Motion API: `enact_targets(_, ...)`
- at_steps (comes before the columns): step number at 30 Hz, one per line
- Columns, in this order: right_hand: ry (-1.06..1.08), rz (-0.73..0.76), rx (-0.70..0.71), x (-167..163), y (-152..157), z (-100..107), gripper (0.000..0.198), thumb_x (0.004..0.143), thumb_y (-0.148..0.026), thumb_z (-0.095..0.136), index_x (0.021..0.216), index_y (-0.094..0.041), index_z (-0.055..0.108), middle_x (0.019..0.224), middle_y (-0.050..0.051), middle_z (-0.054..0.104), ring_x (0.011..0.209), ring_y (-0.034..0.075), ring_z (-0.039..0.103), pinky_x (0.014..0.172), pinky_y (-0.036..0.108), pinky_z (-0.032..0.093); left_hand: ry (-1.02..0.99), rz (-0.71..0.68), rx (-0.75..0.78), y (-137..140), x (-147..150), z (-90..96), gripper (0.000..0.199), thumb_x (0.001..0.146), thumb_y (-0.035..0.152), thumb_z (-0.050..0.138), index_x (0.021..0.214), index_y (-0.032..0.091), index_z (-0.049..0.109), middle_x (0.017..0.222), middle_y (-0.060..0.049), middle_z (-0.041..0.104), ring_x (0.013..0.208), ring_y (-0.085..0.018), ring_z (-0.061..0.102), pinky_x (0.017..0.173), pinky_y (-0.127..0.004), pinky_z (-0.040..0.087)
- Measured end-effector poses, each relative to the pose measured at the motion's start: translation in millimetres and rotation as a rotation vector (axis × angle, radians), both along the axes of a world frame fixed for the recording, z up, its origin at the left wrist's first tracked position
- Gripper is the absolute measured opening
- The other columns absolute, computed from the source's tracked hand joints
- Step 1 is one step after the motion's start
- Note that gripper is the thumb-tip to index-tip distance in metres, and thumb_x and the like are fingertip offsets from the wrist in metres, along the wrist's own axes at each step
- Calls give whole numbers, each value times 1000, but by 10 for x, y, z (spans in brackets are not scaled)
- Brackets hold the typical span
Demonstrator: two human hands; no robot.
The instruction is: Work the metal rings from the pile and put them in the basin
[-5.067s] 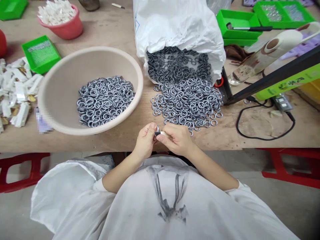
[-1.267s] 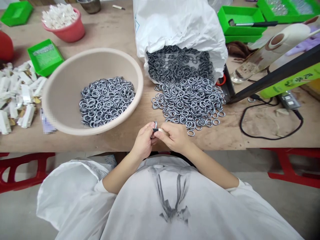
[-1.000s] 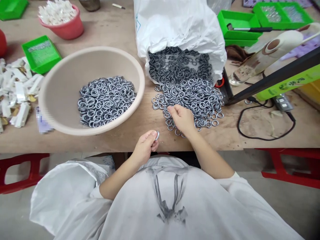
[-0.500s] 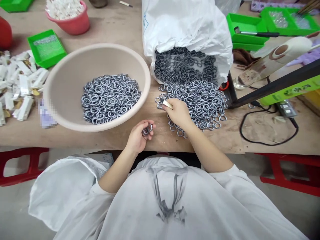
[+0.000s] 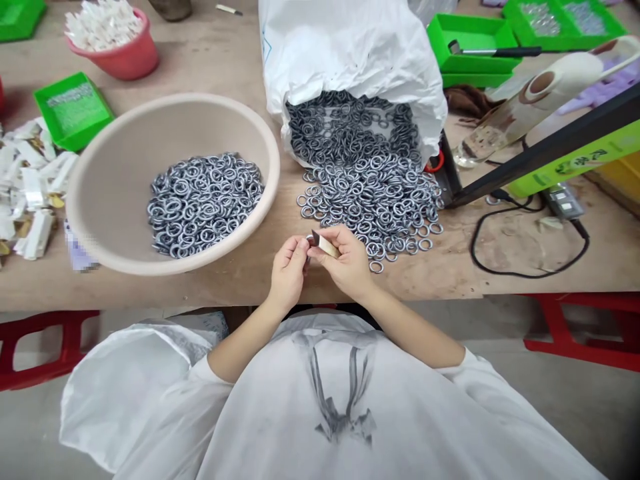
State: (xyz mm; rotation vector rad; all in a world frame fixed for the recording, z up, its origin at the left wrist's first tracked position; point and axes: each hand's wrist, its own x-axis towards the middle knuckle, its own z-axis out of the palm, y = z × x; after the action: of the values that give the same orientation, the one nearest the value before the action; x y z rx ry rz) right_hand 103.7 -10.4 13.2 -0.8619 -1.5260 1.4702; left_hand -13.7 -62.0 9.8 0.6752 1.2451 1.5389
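I see the left hand (image 5: 289,272) with thumb and fingers pinched closed on a grey ring (image 5: 309,239), most of it hidden from me. The right hand (image 5: 347,261), just beside at three o'clock, is curled firmly around a pale tool (image 5: 327,246) whose dark tip points at the ring; I can't tell whether they touch. From the hands, I have the loose ring pile (image 5: 373,198) near at one o'clock, spilling from the white sack (image 5: 345,47) at twelve, and the beige basin (image 5: 107,173), partly filled with rings, at ten.
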Motion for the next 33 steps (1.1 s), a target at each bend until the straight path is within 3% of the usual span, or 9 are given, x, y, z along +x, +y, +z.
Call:
enact_targets(3,20,11,19,10,-4,10,37,73,-46,80,92,-21,60,83,-1,68,77,14,65,75,29,51,4,-18,1,-35,-3,36,37,83,50,67,71,18,55,59,5,44,51,-7,37,46,-19,29)
enact_targets(7,101,134,-78,27,58,82,47,63,-55,84,85,-20,62,76,-2,64,67,13,60,65,26,51,-46,-79,-19,-61,5,61,38,84,50,66,70,17,55,61,4,45,51,-6,37,45,-18,29)
enact_targets(12,106,200,-144,10,95,134,46,69,-63,76,81,-21,62,65,-3,59,56,12,54,54,26,46,-71,-143,-20,-84,45,67,41,82,56,65,74,17,57,60,4,42,51,-7,37,44,-18,29)
enact_targets(15,18,112,-63,34,98,140,46,81,-66,62,79,-20,60,63,-3,53,57,11,51,56,25,42,-92,-153,8,-84,43,102,43,83,54,65,67,17,51,60,4,41,50,-7,36,45,-19,30)
enact_targets(17,-80,74,70,79,79,148,48,87,-67,54,78,-19,59,64,-3,51,59,11,48,58,25,38,-115,-135,20,-80,28,132,44,83,52,66,63,17,48,58,4,39,49,-6,35,45,-19,31)
enact_targets(20,-282,110,309,157,16,171,49,92,-63,48,76,-18,59,64,-2,53,59,11,47,58,26,33,-145,-82,-11,-79,11,166,45,78,54,70,64,17,48,57,5,38,49,-6,35,43,-18,31)
enact_targets(23,-419,132,431,193,-53,211,47,95,-57,46,73,-18,60,63,-1,54,58,11,47,58,26,30,-156,-42,-44,-84,11,178,47,72,57,75,67,17,51,59,5,42,49,-6,36,42,-17,32)
enact_targets(30,-464,195,393,149,-62,208,50,96,-57,43,66,-18,56,61,-2,53,56,10,45,57,25,29,-149,-128,-18,-105,-42,135,45,76,57,71,68,17,51,60,5,41,50,-7,36,44,-19,30)
enact_targets(33,-506,112,311,121,86,94,53,97,-59,38,67,-19,55,59,-2,52,58,12,48,58,25,31,-101,-246,33,-183,-73,98,44,84,53,65,65,17,50,59,4,40,50,-7,37,47,-21,30)
